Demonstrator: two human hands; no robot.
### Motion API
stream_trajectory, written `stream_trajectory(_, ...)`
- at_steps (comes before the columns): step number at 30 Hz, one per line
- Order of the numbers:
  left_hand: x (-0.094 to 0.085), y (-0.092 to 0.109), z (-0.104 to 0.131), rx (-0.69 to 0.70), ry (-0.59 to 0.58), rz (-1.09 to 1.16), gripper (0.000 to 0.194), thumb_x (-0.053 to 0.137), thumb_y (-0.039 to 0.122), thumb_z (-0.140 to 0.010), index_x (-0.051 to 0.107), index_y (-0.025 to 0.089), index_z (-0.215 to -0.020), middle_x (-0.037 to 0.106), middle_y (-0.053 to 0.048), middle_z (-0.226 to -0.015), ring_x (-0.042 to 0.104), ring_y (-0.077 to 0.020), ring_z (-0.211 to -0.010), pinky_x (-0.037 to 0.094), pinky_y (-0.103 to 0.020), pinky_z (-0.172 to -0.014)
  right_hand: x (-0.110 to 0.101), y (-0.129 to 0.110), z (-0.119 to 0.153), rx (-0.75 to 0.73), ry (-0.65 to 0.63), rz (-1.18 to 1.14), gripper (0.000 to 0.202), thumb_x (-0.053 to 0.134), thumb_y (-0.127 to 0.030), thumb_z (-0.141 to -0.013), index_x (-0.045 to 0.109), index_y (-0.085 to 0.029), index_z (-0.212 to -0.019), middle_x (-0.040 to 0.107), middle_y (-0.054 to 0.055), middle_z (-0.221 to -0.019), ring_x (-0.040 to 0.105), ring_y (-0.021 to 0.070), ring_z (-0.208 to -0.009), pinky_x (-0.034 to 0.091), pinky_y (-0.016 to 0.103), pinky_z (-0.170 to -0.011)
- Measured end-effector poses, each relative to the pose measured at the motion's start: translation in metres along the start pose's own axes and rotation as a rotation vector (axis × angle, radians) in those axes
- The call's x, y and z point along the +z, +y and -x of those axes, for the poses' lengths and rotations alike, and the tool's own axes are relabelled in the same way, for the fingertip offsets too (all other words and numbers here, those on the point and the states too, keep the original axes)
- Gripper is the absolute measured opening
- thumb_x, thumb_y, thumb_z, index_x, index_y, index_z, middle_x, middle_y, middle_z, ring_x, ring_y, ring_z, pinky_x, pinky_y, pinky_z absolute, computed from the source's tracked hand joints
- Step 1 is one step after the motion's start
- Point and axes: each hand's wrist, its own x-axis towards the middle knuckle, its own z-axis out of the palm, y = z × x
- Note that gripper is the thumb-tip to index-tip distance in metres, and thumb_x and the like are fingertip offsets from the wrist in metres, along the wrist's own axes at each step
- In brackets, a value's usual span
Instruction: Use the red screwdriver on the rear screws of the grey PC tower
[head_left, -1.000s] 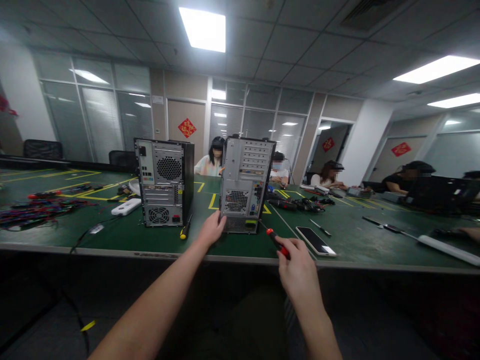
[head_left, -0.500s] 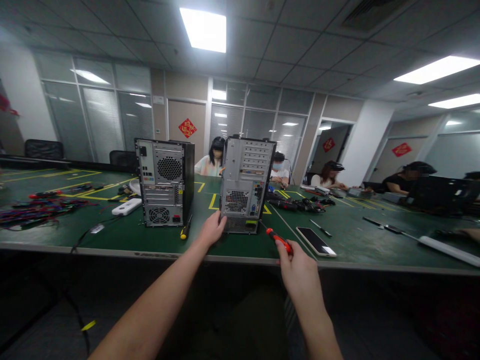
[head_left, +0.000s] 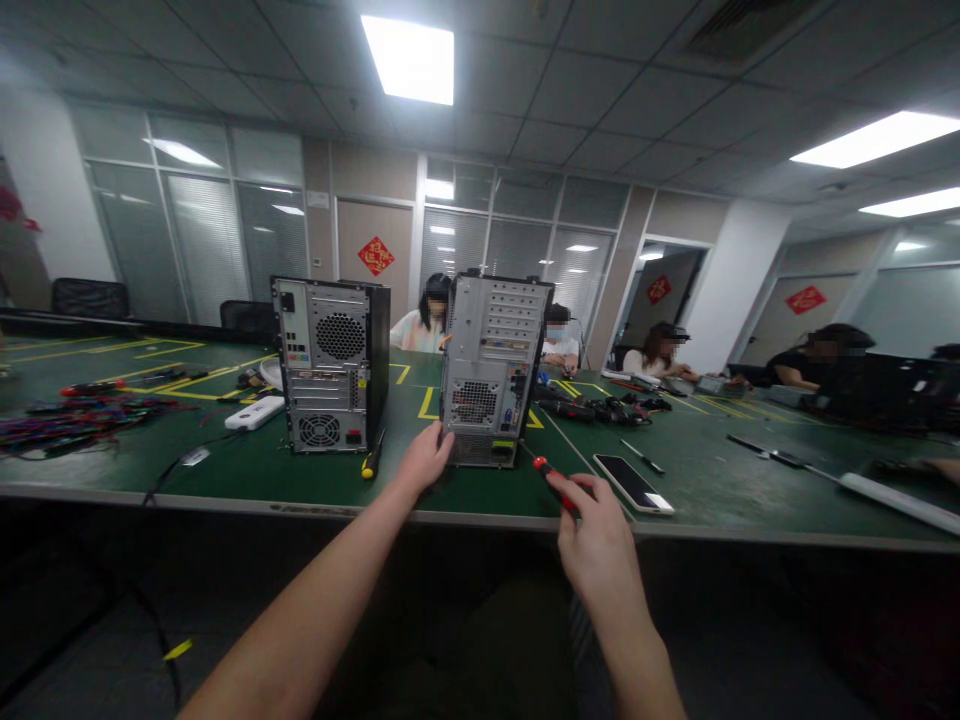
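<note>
A grey computer case (head_left: 487, 345) stands upright with its rear panel facing me. My left hand (head_left: 426, 460) grips its lower left edge, the thumb on the rear panel and the other fingers largely hidden along the side. In my right hand (head_left: 594, 520) is a red and black screwdriver (head_left: 541, 466), held by the handle between thumb and fingers. Its thin shaft points at the lower right edge of the case; whether the tip sits in a screw is too small to tell. A second computer case (head_left: 322, 365), with black sides, stands to the left.
A yellow and black screwdriver (head_left: 371, 460) lies between the cases. Right of my right hand are a phone (head_left: 634, 484) and a thin tool (head_left: 642, 456). Cables (head_left: 607, 408) lie behind; a white power strip (head_left: 255, 413) and wires (head_left: 75, 420) are left. Several people sit across the green table (head_left: 225, 475).
The fingers of my right hand have shifted over the screwdriver handle, covering more of it. My left hand and both cases have stayed in place.
</note>
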Motion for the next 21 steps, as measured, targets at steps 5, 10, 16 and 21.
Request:
stream_trajectory(5,-0.002,0.001,0.000,-0.001,-0.008,0.019,0.025,0.042,0.041,-0.104,0.056,0.021,-0.098,0.071,-0.012,-0.102,0.067,-0.0246,-0.094,0.047,-0.033,-0.081,-0.002,-0.005,0.000,0.037,-0.056,-0.049,0.038,0.051,-0.023,-0.094,0.072,-0.019,-0.126,0.068,0.012,-0.116,0.069,0.0241,-0.099,0.055,0.037,-0.090)
stream_trajectory(10,-0.003,0.002,0.001,0.005,-0.010,0.042,0.025,0.042,0.041,-0.104,0.056,0.022,-0.098,0.071,-0.012,-0.105,0.067,-0.0249,-0.096,0.047,-0.033,-0.081,-0.007,-0.011,-0.002,0.237,-0.133,-0.062,0.042,0.054,-0.045,-0.099,0.070,-0.015,-0.125,0.075,0.010,-0.090,0.073,0.0256,-0.082,0.054,0.034,-0.077)
stream_trajectory(16,-0.002,0.002,0.002,0.002,0.006,0.035,0.024,0.043,0.040,-0.103,0.057,0.021,-0.098,0.071,-0.012,-0.101,0.067,-0.0255,-0.094,0.047,-0.033,-0.079,-0.007,-0.011,-0.003,0.272,-0.120,-0.056,0.040,0.053,-0.046,-0.100,0.070,-0.018,-0.122,0.074,0.008,-0.084,0.072,0.0245,-0.074,0.052,0.033,-0.072)
stream_trajectory(21,-0.003,0.003,0.001,0.008,0.001,0.040,0.025,0.042,0.040,-0.104,0.057,0.022,-0.097,0.071,-0.011,-0.104,0.067,-0.0247,-0.097,0.048,-0.033,-0.081,-0.005,-0.007,0.000,0.110,-0.081,-0.013,0.036,0.055,-0.026,-0.094,0.071,-0.021,-0.127,0.070,0.010,-0.110,0.070,0.0240,-0.090,0.054,0.036,-0.082)
